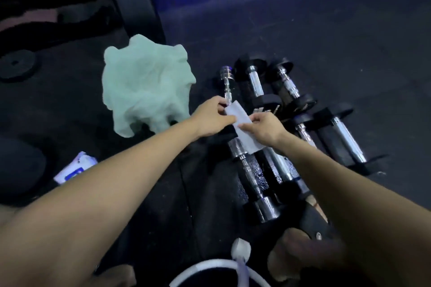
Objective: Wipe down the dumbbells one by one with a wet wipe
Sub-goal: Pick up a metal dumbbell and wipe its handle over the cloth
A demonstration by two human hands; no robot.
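Several dumbbells (256, 170) with chrome handles and black ends lie side by side on the dark floor, right of centre. A white wet wipe (242, 128) is stretched out flat above them. My left hand (214, 119) pinches its far upper corner, and my right hand (263, 130) pinches its right edge. Both hands hover over the left dumbbell, whose chrome bar (227, 84) sticks out beyond the wipe. The part of that dumbbell beneath the wipe is hidden.
A crumpled pale green towel (147, 86) lies on the floor left of the dumbbells. A wet wipe pack (74, 168) sits further left and nearer. A black weight plate (16, 65) and a grey upright frame (137, 0) stand at the back left.
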